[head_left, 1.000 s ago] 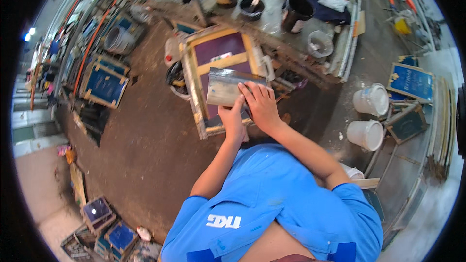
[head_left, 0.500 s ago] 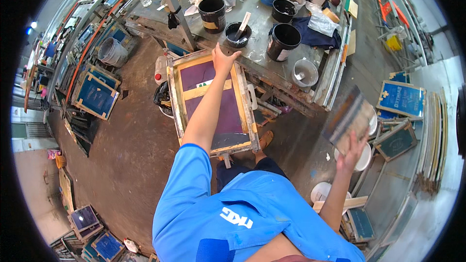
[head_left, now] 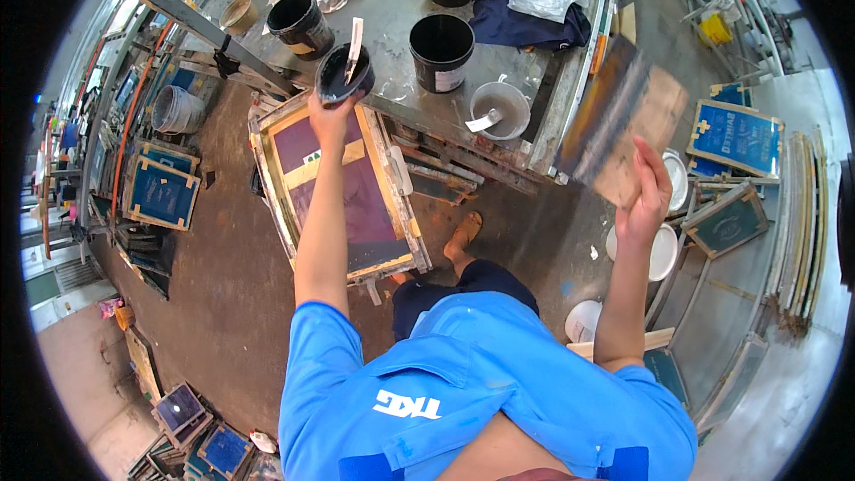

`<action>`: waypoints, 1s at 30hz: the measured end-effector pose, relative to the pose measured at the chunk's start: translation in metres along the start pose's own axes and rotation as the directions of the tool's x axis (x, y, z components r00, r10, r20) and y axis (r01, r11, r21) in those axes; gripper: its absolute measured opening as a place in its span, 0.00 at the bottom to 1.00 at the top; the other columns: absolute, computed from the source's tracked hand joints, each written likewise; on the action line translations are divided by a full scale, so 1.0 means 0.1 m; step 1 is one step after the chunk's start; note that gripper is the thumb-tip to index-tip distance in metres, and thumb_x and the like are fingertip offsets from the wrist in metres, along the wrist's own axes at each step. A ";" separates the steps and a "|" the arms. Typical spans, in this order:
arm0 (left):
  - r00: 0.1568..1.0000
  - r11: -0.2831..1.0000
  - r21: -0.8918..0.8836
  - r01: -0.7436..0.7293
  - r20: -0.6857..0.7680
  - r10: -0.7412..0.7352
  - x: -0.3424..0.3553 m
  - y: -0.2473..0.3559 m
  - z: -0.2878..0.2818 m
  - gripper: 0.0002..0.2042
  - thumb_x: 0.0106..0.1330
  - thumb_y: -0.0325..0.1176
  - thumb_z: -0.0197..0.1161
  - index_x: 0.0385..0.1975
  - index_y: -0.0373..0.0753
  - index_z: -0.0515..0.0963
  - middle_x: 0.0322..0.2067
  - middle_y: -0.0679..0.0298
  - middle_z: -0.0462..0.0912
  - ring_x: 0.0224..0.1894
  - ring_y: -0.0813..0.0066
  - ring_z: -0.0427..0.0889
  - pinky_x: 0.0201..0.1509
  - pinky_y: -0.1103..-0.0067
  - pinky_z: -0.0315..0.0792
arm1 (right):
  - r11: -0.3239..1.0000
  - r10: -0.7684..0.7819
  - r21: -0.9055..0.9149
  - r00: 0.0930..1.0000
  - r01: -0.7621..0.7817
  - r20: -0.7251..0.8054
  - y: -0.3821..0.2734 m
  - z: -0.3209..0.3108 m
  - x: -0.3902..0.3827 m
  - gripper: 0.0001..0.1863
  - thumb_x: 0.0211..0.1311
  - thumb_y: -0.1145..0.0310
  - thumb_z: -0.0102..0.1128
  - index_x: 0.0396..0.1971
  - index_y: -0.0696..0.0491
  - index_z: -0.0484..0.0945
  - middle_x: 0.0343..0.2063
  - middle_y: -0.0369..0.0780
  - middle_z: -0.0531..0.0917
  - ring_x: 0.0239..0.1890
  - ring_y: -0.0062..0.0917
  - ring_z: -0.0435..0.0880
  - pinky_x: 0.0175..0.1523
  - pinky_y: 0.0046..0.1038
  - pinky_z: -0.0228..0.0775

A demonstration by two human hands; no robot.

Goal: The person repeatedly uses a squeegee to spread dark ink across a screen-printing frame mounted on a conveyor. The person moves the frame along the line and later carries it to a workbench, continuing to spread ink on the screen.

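My left hand (head_left: 328, 123) is closed around the near side of a small black tub (head_left: 331, 82), at the table's near edge above the top end of a screen-printing frame. A pale flat stick (head_left: 354, 46) leans out of the tub, with dark stuff inside. The wooden screen frame (head_left: 411, 230) with purple mesh rests aslant below the table edge, a tan tape strip across it. On the right, my right hand (head_left: 648, 189) grips a wide squeegee (head_left: 643, 116) with a bare wooden handle and a dark, stained blade side, somewhat blurred.
Black buckets (head_left: 443, 52) and a translucent tub (head_left: 500, 112) stand on the grey table (head_left: 392, 36), with dark cloth (head_left: 508, 20) and plastic bags behind. Several screens (head_left: 162, 191) lean at the left, others (head_left: 737, 138) at the right. White buckets (head_left: 661, 251) sit on the floor.
My left hand has gone from the screen frame's top to the black tub and taken hold of it. My right hand has raised the squeegee. The view has shifted, moving table things leftward.
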State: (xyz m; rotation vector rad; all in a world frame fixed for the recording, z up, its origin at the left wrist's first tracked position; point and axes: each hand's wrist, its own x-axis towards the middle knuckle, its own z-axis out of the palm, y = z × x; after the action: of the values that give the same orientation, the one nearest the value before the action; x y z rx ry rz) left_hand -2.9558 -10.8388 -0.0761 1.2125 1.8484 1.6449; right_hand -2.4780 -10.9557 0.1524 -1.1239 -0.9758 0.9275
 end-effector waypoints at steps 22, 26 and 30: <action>0.997 0.993 0.092 0.075 0.002 -0.075 -2.91 1.17 -2.75 0.42 0.42 0.22 0.80 0.64 0.40 0.73 0.56 0.60 0.71 0.56 0.66 0.79 0.49 0.75 0.82 | 0.356 -0.048 -0.255 0.291 0.899 0.956 0.36 2.75 -1.65 0.20 0.57 0.43 0.69 0.35 0.45 0.91 0.38 0.41 0.77 0.43 0.35 0.83 0.48 0.35 0.76; 0.983 0.984 0.057 0.170 0.059 -0.173 -3.12 1.01 -3.04 0.40 0.43 0.24 0.80 0.63 0.41 0.74 0.56 0.59 0.72 0.56 0.64 0.79 0.51 0.73 0.81 | 0.374 0.063 -0.237 0.230 0.897 0.971 0.43 2.89 -2.02 0.16 0.60 0.51 0.69 0.35 0.48 0.90 0.38 0.42 0.77 0.43 0.38 0.82 0.48 0.35 0.75; 0.955 0.968 0.134 0.211 0.182 -0.233 -3.24 0.82 -3.29 0.40 0.42 0.28 0.82 0.62 0.39 0.74 0.56 0.57 0.73 0.58 0.60 0.78 0.58 0.71 0.78 | 0.392 -0.056 -0.054 0.082 0.918 0.995 0.32 3.08 -2.22 0.12 0.61 0.56 0.68 0.35 0.48 0.89 0.36 0.40 0.75 0.42 0.37 0.81 0.47 0.37 0.74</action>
State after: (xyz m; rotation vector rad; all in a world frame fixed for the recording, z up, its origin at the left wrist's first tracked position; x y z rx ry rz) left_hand -2.9978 -11.2995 -0.0025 1.1200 1.8954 1.2688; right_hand -2.8406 -11.0722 0.1343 -0.4782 -2.8243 0.3204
